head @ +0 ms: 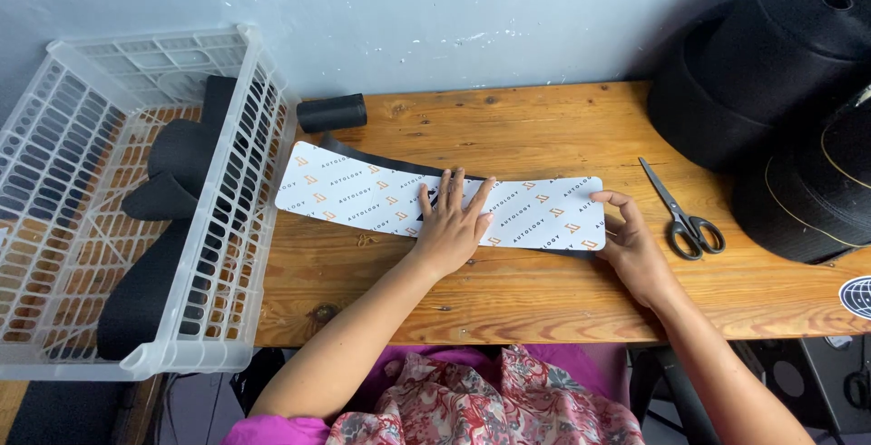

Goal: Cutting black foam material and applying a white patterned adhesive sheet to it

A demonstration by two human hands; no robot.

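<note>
Far left of frame: one white plastic lattice basket (54,136), holding black fabric pieces (177,168), count unclear, at least two. Upper centre-left, just right of basket: one small black fabric roll (331,112) lying on bare wooden tabletop (544,118). Centre: one long white curved printed sheet with small orange marks (358,189), lying flat over a black strip (363,156) peeking out along its upper edge. Left hand (451,223) flat on sheet's middle, fingers spread wide, palm pressing down, gripping nothing. Right hand (632,247) at sheet's right end, fingers loosely curled, fingertips touching the edge; cannot tell whether pinching or just resting there. Right of centre: one pair of scissors with grey handles (680,212), blades shut, lying apart from both hands. Upper right corner: big black webbing rolls (780,46), at least three, stacked and overlapping. Lower right edge: one round dark sticker (857,297), partly cut off. Bottom centre: pink patterned clothing (481,404).
</note>
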